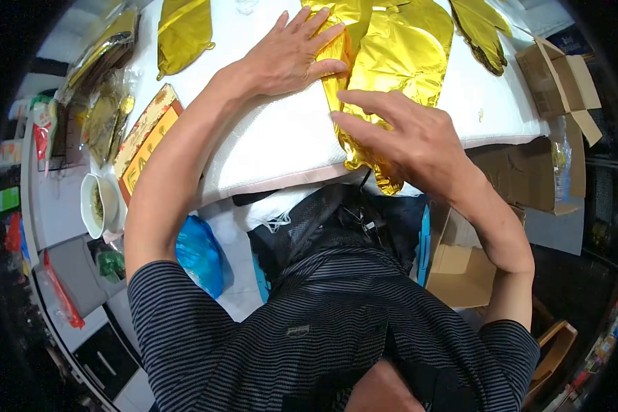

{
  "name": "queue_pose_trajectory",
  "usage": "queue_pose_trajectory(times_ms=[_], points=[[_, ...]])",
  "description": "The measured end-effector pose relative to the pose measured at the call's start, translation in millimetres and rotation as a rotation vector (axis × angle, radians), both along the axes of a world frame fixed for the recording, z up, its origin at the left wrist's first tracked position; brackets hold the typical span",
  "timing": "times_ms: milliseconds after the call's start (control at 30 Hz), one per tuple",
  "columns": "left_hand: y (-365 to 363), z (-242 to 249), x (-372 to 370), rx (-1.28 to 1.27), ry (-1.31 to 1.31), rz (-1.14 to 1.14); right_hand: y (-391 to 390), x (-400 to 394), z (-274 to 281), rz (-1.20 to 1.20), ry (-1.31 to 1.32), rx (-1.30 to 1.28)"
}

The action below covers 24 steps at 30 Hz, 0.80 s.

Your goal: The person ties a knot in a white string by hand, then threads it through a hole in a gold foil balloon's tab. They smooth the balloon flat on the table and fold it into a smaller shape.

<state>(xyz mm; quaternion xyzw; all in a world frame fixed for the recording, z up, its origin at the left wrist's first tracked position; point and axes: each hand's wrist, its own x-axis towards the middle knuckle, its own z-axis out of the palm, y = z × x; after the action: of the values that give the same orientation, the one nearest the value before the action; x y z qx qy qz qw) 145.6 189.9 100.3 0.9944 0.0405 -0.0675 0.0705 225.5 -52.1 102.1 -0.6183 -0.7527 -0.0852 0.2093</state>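
Observation:
A gold foil balloon, flat and creased, lies on the white-covered table in front of me, its lower end hanging past the near edge. My left hand is spread flat, palm down, with its fingers across the balloon's left side, where the foil is folded into a narrow strip. Over the lower part of the foil is my right hand, thumb and index finger apart and pointing left toward that strip, nothing gripped between them.
More flat gold foil pieces lie left and far right. At left are a patterned box, plastic-wrapped foil packs and a white bowl. Cardboard boxes stand at right; a blue bag sits below the table.

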Motion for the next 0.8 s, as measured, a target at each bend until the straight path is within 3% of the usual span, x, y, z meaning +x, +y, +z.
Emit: queue_pose_trajectory(times_ms=[233,500,600,700,800], points=[[2,-7,-1,0.015,-0.046,-0.017,20,8,-22,0.068,-0.124,-0.066],[-1,-2,2,0.034,-0.025,-0.019,12,10,-34,0.095,-0.014,0.018],[3,-13,1,-0.015,-0.075,-0.024,12,10,-35,0.106,0.032,0.002],[10,-44,10,0.129,-0.39,-0.134,15,12,-42,0.111,0.082,0.036],[5,-40,15,0.063,-0.369,-0.161,13,10,-33,0.092,0.074,-0.019]])
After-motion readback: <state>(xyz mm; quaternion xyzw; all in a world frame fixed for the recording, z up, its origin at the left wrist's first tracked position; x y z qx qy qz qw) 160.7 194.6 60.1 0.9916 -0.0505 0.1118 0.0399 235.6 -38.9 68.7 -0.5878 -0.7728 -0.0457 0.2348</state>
